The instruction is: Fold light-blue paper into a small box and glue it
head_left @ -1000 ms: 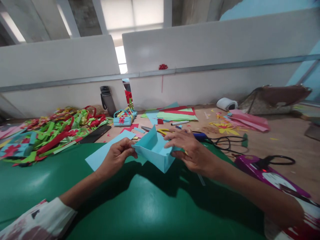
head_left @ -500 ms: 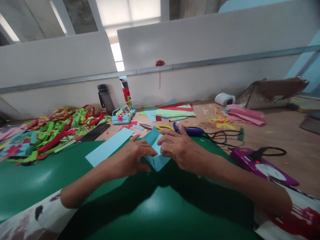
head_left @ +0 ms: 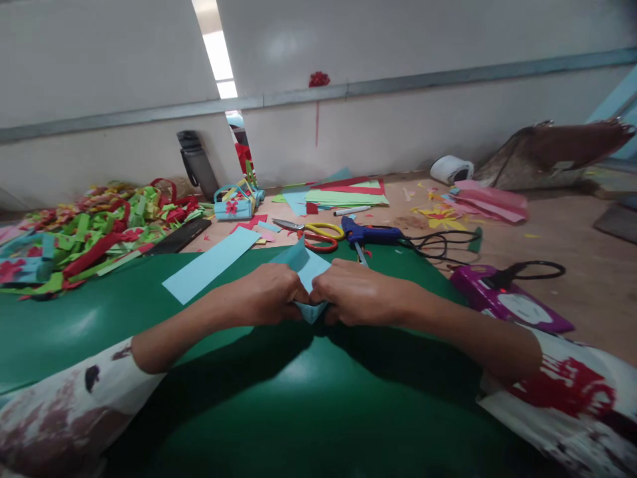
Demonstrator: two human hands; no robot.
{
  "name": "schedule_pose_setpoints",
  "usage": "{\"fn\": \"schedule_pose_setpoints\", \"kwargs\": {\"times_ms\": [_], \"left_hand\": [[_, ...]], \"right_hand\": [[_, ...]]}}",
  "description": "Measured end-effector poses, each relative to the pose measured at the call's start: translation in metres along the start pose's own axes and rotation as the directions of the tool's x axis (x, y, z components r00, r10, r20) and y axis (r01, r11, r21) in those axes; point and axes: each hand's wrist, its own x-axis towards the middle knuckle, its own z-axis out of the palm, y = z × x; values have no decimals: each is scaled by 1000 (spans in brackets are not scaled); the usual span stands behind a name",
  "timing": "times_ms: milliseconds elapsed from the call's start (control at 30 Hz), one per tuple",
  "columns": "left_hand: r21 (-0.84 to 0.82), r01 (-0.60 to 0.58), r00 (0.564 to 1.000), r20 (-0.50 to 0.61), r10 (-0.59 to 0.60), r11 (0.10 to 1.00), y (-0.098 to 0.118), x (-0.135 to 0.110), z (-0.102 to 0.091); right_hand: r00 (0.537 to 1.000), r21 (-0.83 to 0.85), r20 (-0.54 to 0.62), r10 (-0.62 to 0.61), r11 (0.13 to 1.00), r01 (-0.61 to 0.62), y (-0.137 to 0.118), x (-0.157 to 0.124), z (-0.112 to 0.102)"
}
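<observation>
Between my hands is a folded piece of light blue paper (head_left: pixel 312 269), its near end bent into a pointed corner. My left hand (head_left: pixel 271 293) grips the left side of that corner, fingers curled in. From the right, my right hand (head_left: pixel 355 292) pinches the same fold, its knuckles almost touching the left ones. Both thumbs are partly hidden. A flat light blue paper strip (head_left: pixel 212 264) lies left of my hands. Just beyond them are scissors (head_left: pixel 318 232) with yellow and red handles and a blue glue gun (head_left: pixel 371 232).
A heap of red and green paper pieces (head_left: pixel 114 229) covers the left, near a black phone (head_left: pixel 180 237) and a dark bottle (head_left: pixel 199 166). Small blue paper bag (head_left: pixel 233 209), coloured sheets (head_left: pixel 346 196) and white marker (head_left: pixel 352 211) lie behind. At right sits a purple power strip (head_left: pixel 512 299).
My fingers have closed from a looser hold into a tight pinch on the paper's near corner, both hands drawing together. The camera has tilted down, so the scissors and glue gun show more fully.
</observation>
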Motion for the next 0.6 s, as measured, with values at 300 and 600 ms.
{"fn": "schedule_pose_setpoints", "kwargs": {"times_ms": [300,600], "left_hand": [[87,43,998,41,-47,995,-3,-3,-1],[92,102,988,111,-112,990,2,-2,-2]], "right_hand": [[999,31,44,-23,999,22,-2,9,-3],[998,71,55,-7,997,3,-6,11,-3]]}}
